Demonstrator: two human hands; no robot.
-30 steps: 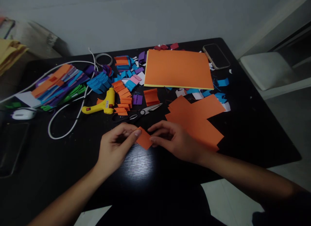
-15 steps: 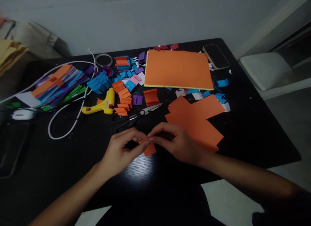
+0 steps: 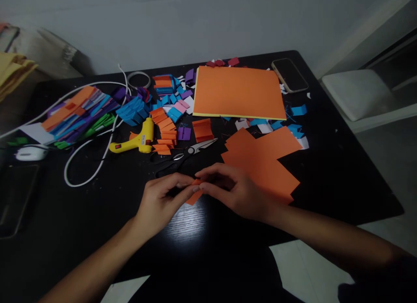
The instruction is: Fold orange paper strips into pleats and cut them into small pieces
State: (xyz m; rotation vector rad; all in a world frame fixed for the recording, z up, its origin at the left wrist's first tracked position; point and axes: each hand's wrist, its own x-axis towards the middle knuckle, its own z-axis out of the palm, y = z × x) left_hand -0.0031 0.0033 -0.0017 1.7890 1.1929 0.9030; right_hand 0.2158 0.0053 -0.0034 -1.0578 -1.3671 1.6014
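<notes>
1. From where I stand, the left hand (image 3: 163, 201) has its thumb and forefinger pinched on a small orange paper piece (image 3: 193, 201), which shows partly below the fingertips and a little above them
2. The right hand (image 3: 239, 192) meets it there, thumb and index fingertips closed on the near edge of that same piece; how its other fingers sit, I can't tell
3. The piece is held above the black table (image 3: 342, 177), close to its front edge, just over a bright patch of reflected light
4. Right beside the right hand lie overlapping orange paper cutouts (image 3: 260, 157), partly hidden behind that hand and wrist
5. Beyond the hands rest black-handled scissors (image 3: 193, 150), blades pointing to the right, with a creased orange rectangle (image 3: 202, 130) and a folded purple piece (image 3: 184, 134) just past them
6. Farther left I see a yellow glue gun (image 3: 146, 138) on its side, near a row of folded orange pieces (image 3: 168, 135)
7. Toward the wall, a large orange sheet (image 3: 241, 92) with yellow showing along its edges lies over paper scraps, and a smartphone (image 3: 289, 75) sits at its right corner
8. A white cable (image 3: 77, 185) loops across the left side, near a bundle of coloured paper strips (image 3: 81, 109)
</notes>
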